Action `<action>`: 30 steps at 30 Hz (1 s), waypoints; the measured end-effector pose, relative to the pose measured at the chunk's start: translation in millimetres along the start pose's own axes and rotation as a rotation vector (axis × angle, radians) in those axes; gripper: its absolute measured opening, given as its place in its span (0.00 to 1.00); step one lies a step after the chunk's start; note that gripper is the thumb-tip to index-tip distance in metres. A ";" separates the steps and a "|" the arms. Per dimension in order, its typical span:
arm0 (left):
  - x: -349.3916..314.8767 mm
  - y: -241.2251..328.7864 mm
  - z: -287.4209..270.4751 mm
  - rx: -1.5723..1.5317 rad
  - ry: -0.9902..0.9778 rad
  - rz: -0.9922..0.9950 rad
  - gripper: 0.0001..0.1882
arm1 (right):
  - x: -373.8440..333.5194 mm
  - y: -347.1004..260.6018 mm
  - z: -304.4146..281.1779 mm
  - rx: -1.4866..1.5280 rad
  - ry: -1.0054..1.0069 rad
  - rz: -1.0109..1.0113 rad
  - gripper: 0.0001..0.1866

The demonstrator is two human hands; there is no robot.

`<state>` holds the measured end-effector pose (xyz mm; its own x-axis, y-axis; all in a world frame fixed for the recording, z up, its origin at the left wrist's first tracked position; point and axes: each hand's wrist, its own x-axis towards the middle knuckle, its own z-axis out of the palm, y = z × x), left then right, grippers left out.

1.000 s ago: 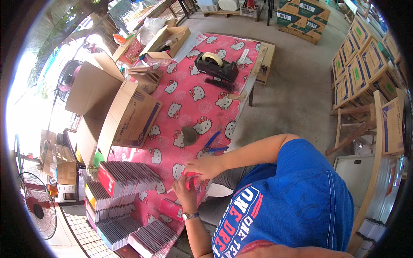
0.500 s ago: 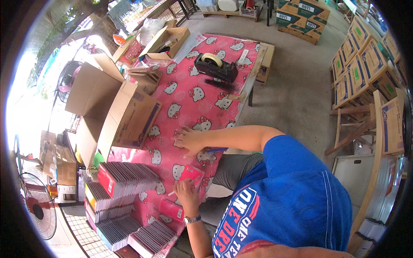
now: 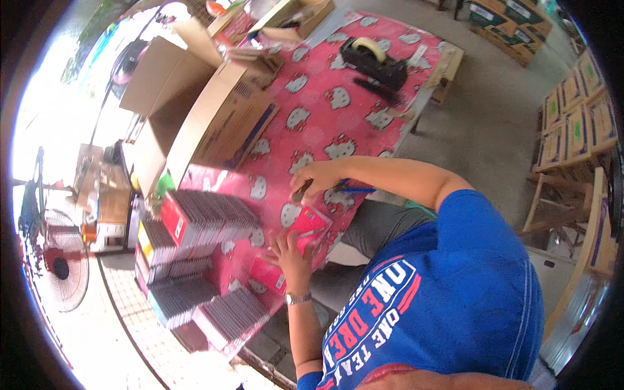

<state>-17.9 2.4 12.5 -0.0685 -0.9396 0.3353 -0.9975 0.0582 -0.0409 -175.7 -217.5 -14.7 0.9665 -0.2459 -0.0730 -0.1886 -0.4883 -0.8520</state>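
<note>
A small notebook with a red-pink cover (image 3: 312, 220) lies on the table near its front edge, between my two hands. My left hand (image 3: 292, 260), with a watch on its wrist, is beside its near left edge, fingers spread. My right hand (image 3: 315, 179) is bent over the table just beyond the notebook, thumb and fingers curled together. Something dark shows at those fingertips, too blurred to name. A second red-pink notebook (image 3: 268, 275) lies left of my left wrist. A blue pen-like thing (image 3: 357, 190) rests under my right forearm.
Stacks of notebooks (image 3: 211, 218) stand at the left of the pink patterned table (image 3: 312, 133). An open cardboard box (image 3: 227, 123) is behind them. A black tape dispenser (image 3: 374, 65) sits at the far end. A fan (image 3: 62, 266) stands at far left.
My right hand has lifted from lying flat and its fingers have curled. My left hand has opened from a pinch on a thin white thing. The whole view has shifted and turned.
</note>
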 end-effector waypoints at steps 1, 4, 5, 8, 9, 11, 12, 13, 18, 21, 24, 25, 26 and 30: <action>-9.2 -8.5 13.4 -0.143 -0.053 -0.113 0.16 | 0.5 -14.3 6.7 0.397 -0.087 -0.143 0.28; -8.2 -6.8 21.2 -0.338 -0.130 -0.167 0.16 | -0.7 -28.9 17.9 0.388 -0.321 -0.130 0.25; -4.0 -5.1 21.0 -0.396 -0.131 -0.095 0.17 | 1.5 -29.6 15.6 -0.059 -0.383 -0.018 0.23; -3.2 0.0 23.2 -0.405 -0.068 -0.170 0.17 | -16.1 -46.4 12.0 0.471 -0.331 -0.052 0.22; -0.1 -0.2 23.0 -0.402 -0.075 -0.178 0.17 | -17.5 -46.2 15.0 0.930 -0.301 -0.259 0.21; 7.3 0.6 20.6 -0.454 0.021 -0.085 0.18 | -15.6 -34.9 10.9 0.714 -0.350 -0.087 0.21; 9.7 -0.9 20.5 -0.466 0.028 -0.069 0.19 | -9.1 -22.7 12.3 0.680 -0.286 -0.064 0.21; 11.0 -2.2 19.6 -0.462 0.023 -0.068 0.19 | -4.8 -11.4 16.7 0.646 -0.221 -0.040 0.21; 9.8 -4.1 23.6 -0.465 0.035 -0.071 0.20 | -4.6 -32.4 3.9 0.110 -0.214 0.091 0.20; 5.7 -4.3 25.5 -0.413 0.044 -0.124 0.20 | -10.8 -40.9 10.5 0.875 -0.296 -0.217 0.22; 9.2 -6.6 22.9 -0.476 0.037 -0.068 0.20 | 0.6 -31.1 7.8 0.345 -0.253 0.074 0.22; 11.1 -9.4 21.1 -0.468 0.038 -0.065 0.20 | 3.3 -29.8 8.4 0.171 -0.241 0.167 0.22; 8.6 -9.4 21.3 -0.482 0.005 -0.109 0.20 | -3.8 -37.1 10.3 0.622 -0.287 -0.009 0.23; 11.9 -17.5 15.9 -0.493 -0.031 -0.140 0.19 | 13.6 -32.7 6.6 0.021 -0.205 0.066 0.23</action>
<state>-1.0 -15.2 2.2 0.0594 -0.9590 0.2772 -0.8880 0.0761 0.4536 -155.2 -199.4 8.8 0.9677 -0.1005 -0.2313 -0.2513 -0.4589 -0.8522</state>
